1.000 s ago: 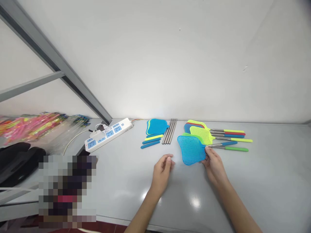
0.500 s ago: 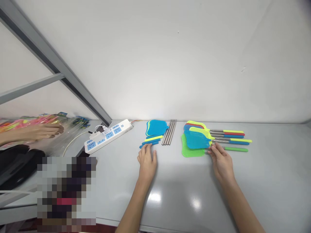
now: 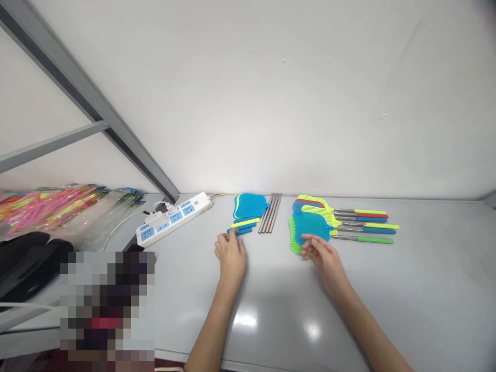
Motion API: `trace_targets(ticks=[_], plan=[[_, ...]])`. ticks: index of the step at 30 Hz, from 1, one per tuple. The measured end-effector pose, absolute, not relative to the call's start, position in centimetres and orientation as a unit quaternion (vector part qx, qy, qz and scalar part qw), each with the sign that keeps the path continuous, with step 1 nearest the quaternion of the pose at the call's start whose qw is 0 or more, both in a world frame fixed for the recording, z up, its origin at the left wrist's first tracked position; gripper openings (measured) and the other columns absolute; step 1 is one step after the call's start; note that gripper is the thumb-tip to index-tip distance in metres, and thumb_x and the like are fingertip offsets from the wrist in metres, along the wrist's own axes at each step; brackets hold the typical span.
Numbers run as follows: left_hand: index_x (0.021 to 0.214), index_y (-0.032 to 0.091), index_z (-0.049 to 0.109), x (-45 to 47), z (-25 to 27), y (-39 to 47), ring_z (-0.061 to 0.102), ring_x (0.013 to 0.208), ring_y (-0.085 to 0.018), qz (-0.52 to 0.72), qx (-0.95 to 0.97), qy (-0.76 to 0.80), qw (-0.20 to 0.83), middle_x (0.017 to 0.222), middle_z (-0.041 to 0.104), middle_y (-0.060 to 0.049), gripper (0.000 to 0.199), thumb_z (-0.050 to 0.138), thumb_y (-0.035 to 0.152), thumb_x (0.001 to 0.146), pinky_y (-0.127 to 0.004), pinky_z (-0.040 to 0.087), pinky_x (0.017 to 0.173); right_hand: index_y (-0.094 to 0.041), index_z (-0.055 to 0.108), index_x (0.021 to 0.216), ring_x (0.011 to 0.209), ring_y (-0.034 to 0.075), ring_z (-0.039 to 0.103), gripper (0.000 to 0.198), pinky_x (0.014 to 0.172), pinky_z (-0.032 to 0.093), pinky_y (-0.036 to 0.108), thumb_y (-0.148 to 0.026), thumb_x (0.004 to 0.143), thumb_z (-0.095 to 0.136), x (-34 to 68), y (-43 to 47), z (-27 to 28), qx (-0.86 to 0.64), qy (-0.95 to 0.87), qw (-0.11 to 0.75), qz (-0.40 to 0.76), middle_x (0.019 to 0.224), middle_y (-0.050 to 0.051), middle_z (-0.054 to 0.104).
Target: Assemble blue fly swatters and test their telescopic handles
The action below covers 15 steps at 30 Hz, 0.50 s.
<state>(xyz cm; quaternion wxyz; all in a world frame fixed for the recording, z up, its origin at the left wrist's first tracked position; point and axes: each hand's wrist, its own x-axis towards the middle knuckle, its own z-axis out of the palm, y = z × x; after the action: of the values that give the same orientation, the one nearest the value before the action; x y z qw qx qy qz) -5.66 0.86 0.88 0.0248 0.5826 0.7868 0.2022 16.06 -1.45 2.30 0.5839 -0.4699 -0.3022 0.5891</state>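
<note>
My left hand (image 3: pixel 230 256) lies over the near end of a small group of loose handle grips, its fingertips touching a blue grip (image 3: pixel 244 232). Its thumb stays apart from the fingers. A yellow grip (image 3: pixel 246 223) lies just beyond. My right hand (image 3: pixel 323 258) hovers at the near edge of the fly swatters, fingers stretched out and holding nothing visible. Beneath its fingertips are a blue swatter head (image 3: pixel 313 225) and a green swatter head (image 3: pixel 294 240). Several assembled swatters lie side by side, with metal rods and coloured handles, including a green handle (image 3: pixel 375 240), pointing right.
Loose blue swatter heads (image 3: pixel 250 205) are stacked behind the grips, beside several metal rods (image 3: pixel 271 213). A white power strip (image 3: pixel 174 219) with plugs lies left. Bagged colourful goods (image 3: pixel 58 206) and a black object (image 3: pixel 34 263) sit farther left, near a metal frame (image 3: pixel 96 124).
My right hand has let go of the blue swatter, which now lies on the pile, and moved left. The loose grips shifted slightly under my left hand. Another person's hand at left has gone.
</note>
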Motion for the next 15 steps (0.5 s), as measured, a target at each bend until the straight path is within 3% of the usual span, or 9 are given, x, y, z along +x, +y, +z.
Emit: trace_targets(ticks=[6,15], plan=[[0.099,0.021,0.053,-5.9,1.0,2.0,0.04,0.079,-0.021,0.183,0.581,0.792,0.024,0.086,0.038,-0.006,0.023,0.039,0.022,0.081,-0.033,0.033,0.069,-0.014,0.06,0.082,0.052,0.015,0.057,0.031,0.048,0.042,0.026,-0.038,0.063,0.062,14.1,-0.5,1.6,-0.482,-0.312,0.478,0.664,0.061,0.003,0.058],[0.096,0.02,0.053,-6.2,0.1,1.9,0.04,0.077,-0.019,0.221,0.59,0.777,0.014,0.085,0.037,-0.006,0.02,0.039,0.021,0.082,-0.032,0.032,0.069,-0.018,0.045,0.098,0.032,0.015,0.054,0.033,0.03,0.04,0.023,-0.032,0.069,0.055,13.1,2.6,2.3,-0.569,-0.421,0.396,0.585,0.047,-0.004,0.054]])
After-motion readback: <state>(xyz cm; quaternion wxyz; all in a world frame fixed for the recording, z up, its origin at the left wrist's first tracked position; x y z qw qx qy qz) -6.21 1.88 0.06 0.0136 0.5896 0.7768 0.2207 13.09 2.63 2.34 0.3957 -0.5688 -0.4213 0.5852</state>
